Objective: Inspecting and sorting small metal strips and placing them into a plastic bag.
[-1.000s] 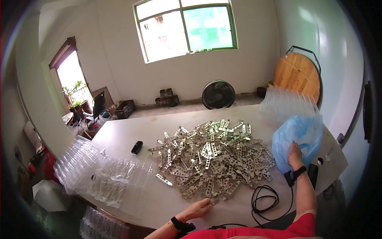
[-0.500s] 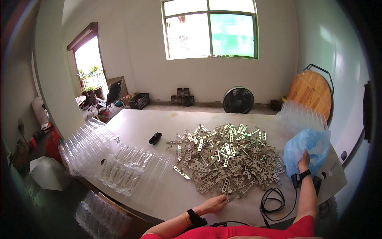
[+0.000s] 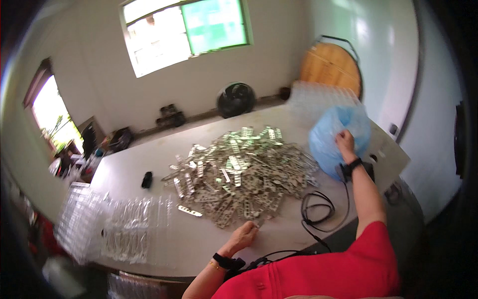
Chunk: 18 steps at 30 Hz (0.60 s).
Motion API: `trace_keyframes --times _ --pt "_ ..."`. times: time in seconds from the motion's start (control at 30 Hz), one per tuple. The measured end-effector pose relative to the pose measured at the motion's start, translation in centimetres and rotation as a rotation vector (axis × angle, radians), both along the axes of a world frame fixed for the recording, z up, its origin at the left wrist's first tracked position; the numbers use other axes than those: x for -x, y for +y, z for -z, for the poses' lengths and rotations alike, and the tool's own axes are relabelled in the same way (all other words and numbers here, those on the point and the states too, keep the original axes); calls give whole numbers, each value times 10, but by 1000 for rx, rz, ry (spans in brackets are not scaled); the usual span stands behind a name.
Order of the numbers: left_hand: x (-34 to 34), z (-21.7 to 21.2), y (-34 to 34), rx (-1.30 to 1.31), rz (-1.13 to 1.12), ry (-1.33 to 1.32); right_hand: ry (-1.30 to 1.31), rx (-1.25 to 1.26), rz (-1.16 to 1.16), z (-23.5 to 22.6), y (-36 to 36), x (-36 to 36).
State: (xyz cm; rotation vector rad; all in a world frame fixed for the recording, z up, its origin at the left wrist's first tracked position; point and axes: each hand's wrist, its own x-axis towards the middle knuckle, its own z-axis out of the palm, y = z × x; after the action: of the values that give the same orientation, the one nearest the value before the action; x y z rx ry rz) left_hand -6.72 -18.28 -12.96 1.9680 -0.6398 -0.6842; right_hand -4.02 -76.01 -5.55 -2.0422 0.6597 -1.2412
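Note:
A heap of flat slotted metal strips [image 3: 239, 179] covers the middle of the table. At the near edge of this heap is my left hand [image 3: 241, 237], its fingertips pinched together; motion blur hides what they hold. My right hand [image 3: 345, 143] is closed on the blue plastic bag [image 3: 323, 149] at the table's right side. The bag bulges around the hand, and its contents do not show. To the left lie clear plastic trays [image 3: 126, 231], the nearer ones with several pieces in their slots.
A looped black cable [image 3: 318, 219] lies between my arms. A small black object [image 3: 147, 180] rests left of the heap. Stacked clear trays [image 3: 79, 224] overhang the table's left edge; more clear trays [image 3: 318, 97] stand behind the bag. A fan [image 3: 236, 99] is beyond the table.
The view has turned right and tilted, so everything shifts left in the picture. My right hand is higher on the blue bag, and my left hand stays at the heap's near edge.

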Motion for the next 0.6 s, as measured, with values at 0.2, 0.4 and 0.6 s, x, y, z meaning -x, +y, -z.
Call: trace_keyframes --times 0.2,0.4,0.6 --pt "-2 -32 -3 -77 48 131 -214 -59 83 -45 31 12" --pt "-25 -70 -10 -61 173 276 -380 -220 -35 -91 66 23" --pt "-70 -101 -8 311 41 250 -460 -222 -203 -121 139 -4"
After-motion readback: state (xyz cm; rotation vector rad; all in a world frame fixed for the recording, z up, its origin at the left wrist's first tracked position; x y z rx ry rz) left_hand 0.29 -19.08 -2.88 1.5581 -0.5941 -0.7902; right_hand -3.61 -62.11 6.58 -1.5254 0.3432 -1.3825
